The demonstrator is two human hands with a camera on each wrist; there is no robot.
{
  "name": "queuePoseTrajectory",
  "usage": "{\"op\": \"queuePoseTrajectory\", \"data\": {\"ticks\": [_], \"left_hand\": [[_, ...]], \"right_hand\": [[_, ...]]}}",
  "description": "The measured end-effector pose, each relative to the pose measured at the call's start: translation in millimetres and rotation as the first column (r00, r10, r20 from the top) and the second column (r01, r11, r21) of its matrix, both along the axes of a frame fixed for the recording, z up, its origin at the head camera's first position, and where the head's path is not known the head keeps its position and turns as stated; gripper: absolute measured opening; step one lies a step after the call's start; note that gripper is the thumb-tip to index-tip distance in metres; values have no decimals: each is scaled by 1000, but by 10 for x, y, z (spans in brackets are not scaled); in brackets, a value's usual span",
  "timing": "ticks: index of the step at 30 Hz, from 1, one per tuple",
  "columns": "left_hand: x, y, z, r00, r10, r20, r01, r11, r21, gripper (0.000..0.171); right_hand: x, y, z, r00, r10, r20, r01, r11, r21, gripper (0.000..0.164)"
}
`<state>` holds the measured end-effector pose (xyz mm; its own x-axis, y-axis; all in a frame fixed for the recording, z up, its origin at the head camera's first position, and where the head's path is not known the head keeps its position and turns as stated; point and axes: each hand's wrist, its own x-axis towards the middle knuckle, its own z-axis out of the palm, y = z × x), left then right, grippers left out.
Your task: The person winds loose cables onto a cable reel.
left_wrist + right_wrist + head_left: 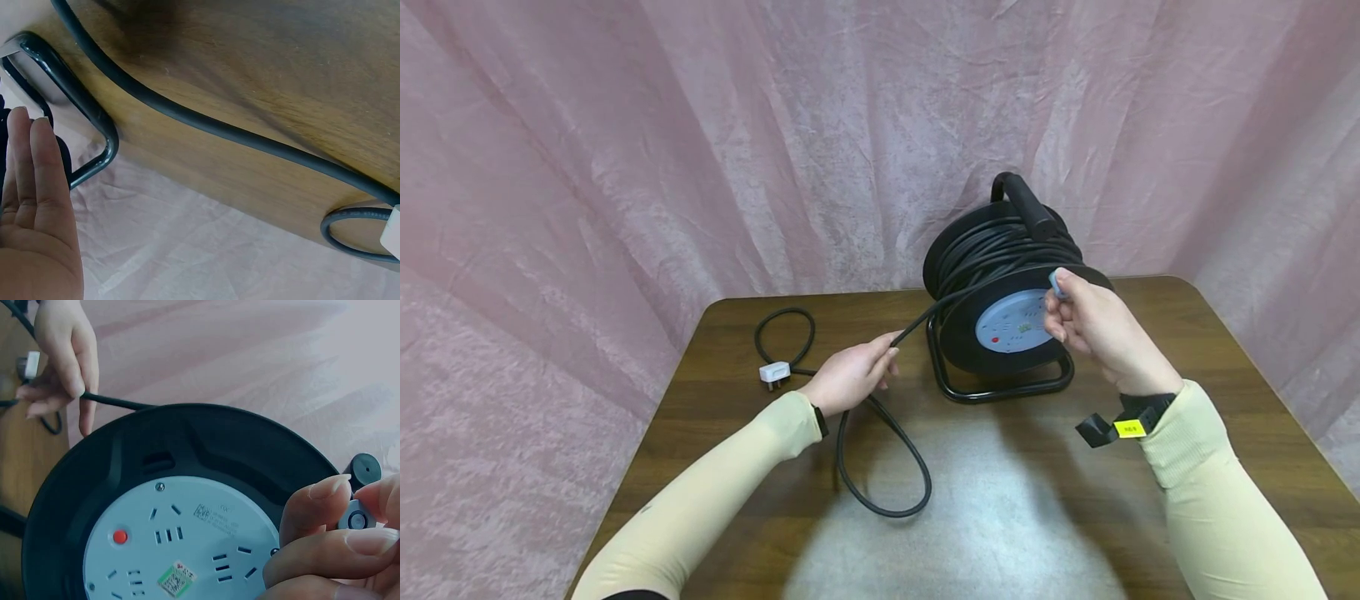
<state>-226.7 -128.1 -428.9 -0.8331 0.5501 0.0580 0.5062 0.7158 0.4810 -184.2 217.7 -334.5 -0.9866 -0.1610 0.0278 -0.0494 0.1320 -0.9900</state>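
Note:
A black cable reel (962,343) with a pale blue socket panel (1011,321) stands toward the back of the table on its tubular frame. My right hand (1101,329) pinches the small blue-grey knob (357,520) on the reel's face between thumb and fingers. Left of the reel, my left hand (848,377) holds the black cable (917,323) between thumb and fingers; the stretch from there up to the drum runs straight. Below this hand the cable hangs in a loop (925,483). Its white plug (774,372) lies further left, beside another bend.
Beneath everything is a brown wooden table (730,450), with a bright patch of light at its front. A pink curtain (820,150) hangs behind it. The reel's carrying handle (1028,207) rises above the wound cable. A black strap (1097,429) dangles from my right wrist.

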Motion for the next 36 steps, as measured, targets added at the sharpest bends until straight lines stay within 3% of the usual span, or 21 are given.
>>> {"op": "queuePoseTrajectory", "data": {"ticks": [14,22,30,36], "left_hand": [[21,14,24,999,-20,-35,22,998,60,44],[32,86,71,999,-37,-31,41,993,113,44],[31,81,21,999,-19,-26,23,990,136,43],[52,126,51,1000,-3,-13,5,987,158,29]], "right_hand": [[7,210,-70,998,-51,39,52,998,-19,54],[22,330,-153,994,-97,53,95,994,51,54],[13,483,-295,995,-36,91,30,997,68,55],[24,555,-412,994,-15,106,5,995,96,55]]}}
